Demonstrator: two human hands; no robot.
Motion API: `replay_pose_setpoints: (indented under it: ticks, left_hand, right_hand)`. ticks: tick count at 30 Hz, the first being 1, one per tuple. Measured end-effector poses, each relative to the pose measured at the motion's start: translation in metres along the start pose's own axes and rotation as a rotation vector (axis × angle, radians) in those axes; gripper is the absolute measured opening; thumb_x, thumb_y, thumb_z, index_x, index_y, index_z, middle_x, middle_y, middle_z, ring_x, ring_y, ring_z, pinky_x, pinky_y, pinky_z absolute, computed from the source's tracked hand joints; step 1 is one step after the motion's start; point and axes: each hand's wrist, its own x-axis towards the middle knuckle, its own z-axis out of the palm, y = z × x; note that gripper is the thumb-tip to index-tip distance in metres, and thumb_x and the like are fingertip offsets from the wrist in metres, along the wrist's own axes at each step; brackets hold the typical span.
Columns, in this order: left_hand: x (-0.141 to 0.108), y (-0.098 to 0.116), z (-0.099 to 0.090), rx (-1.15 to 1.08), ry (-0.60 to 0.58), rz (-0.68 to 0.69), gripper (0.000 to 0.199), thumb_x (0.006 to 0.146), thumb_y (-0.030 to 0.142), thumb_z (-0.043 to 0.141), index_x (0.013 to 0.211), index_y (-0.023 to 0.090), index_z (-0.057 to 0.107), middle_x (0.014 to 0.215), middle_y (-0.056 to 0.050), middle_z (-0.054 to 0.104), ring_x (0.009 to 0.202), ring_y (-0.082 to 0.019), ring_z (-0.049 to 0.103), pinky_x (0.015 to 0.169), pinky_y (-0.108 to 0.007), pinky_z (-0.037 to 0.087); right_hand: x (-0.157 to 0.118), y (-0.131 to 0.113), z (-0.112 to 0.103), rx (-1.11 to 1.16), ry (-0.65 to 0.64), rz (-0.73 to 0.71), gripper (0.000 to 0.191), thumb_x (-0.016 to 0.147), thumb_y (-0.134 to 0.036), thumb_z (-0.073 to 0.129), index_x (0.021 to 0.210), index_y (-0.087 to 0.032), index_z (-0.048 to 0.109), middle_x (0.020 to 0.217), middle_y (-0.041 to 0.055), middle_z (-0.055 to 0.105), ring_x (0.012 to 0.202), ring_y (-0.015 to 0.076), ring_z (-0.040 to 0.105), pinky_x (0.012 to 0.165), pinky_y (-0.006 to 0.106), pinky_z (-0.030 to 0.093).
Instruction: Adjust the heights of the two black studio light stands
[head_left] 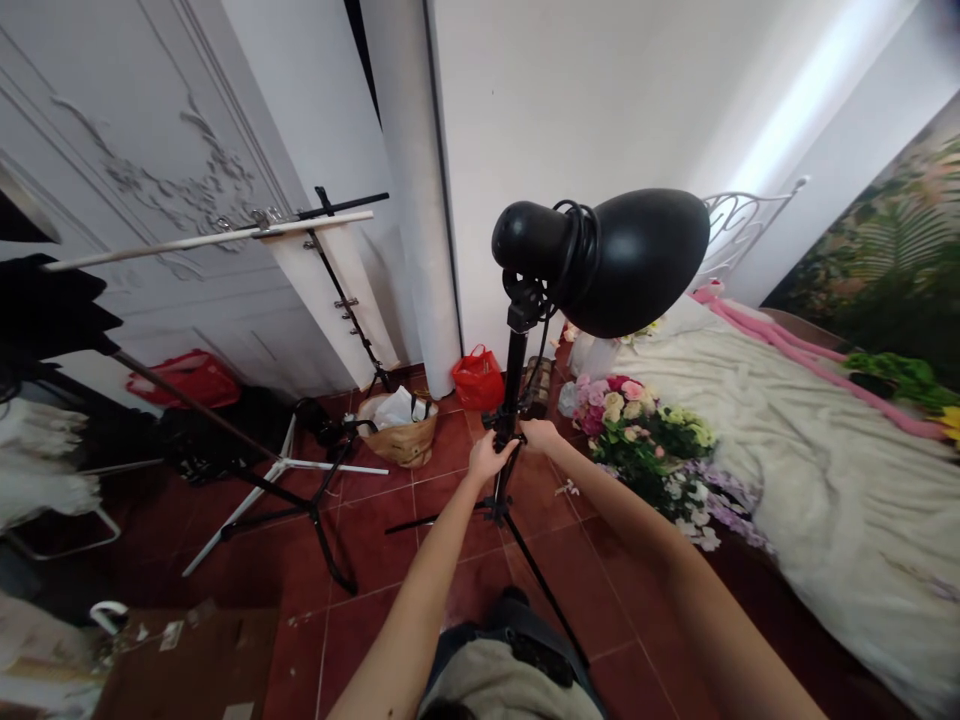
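Observation:
A black light stand (514,362) stands upright on the tiled floor in front of me, its thin legs spread. On its top sits a black studio lamp (637,262) with a bowl-shaped hood that faces right. The lamp's black cable (581,245) is wound round its neck and hangs down beside the pole. My left hand (489,458) is closed round the stand at a clamp knob on the pole. My right hand (540,436) grips the same stand from the right at about the same height, its fingertips partly hidden behind the pole.
Artificial flowers (637,420) lie by a bed with a cream cover (697,370) on the right. A wicker basket (405,440) and a red bag (478,380) stand behind the stand. More tripods (315,500) crowd the left, with a cardboard box (195,665) in front.

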Motion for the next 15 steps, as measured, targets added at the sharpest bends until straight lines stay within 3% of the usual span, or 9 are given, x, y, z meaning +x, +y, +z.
replay_pose_setpoints:
  ticks: [4, 8, 13, 15]
  left_hand:
    - [-0.002, 0.002, 0.001, 0.019, 0.017, 0.001, 0.040, 0.077, 0.053, 0.056, 0.097, 0.018, 0.061, 0.090, -0.008, 0.070, 0.081, -0.020, 0.066, 0.070, -0.028, 0.049]
    - [-0.004, 0.005, 0.000, -0.008, 0.009, -0.033, 0.039, 0.076, 0.051, 0.060, 0.099, 0.020, 0.061, 0.093, -0.007, 0.070, 0.084, -0.020, 0.066, 0.073, -0.028, 0.049]
    - [-0.003, 0.003, 0.000, -0.010, 0.016, -0.041, 0.039, 0.075, 0.051, 0.060, 0.100, 0.021, 0.062, 0.094, -0.006, 0.070, 0.087, -0.020, 0.065, 0.075, -0.029, 0.049]
    - [-0.002, 0.001, 0.001, 0.016, 0.020, -0.021, 0.040, 0.076, 0.053, 0.058, 0.100, 0.021, 0.062, 0.095, -0.007, 0.070, 0.087, -0.021, 0.065, 0.076, -0.029, 0.048]
  right_hand:
    - [0.022, 0.000, -0.017, 0.020, -0.117, 0.006, 0.033, 0.051, -0.034, 0.082, 0.077, -0.019, 0.069, 0.073, 0.0049, 0.069, 0.075, 0.0220, 0.068, 0.065, 0.026, 0.051]
    - [0.026, -0.004, -0.024, 0.038, -0.124, 0.024, 0.038, 0.045, -0.036, 0.084, 0.075, -0.017, 0.071, 0.068, 0.0050, 0.069, 0.072, 0.0219, 0.068, 0.063, 0.025, 0.052]
    - [-0.004, -0.005, -0.013, 0.046, 0.021, 0.056, 0.026, 0.071, -0.030, 0.071, 0.091, -0.013, 0.070, 0.090, 0.0156, 0.070, 0.088, 0.0252, 0.067, 0.075, 0.028, 0.049]
    - [-0.022, -0.009, -0.001, 0.052, 0.079, 0.072, 0.030, 0.084, -0.028, 0.056, 0.110, -0.014, 0.064, 0.096, 0.0168, 0.069, 0.092, 0.0241, 0.065, 0.078, 0.029, 0.048]
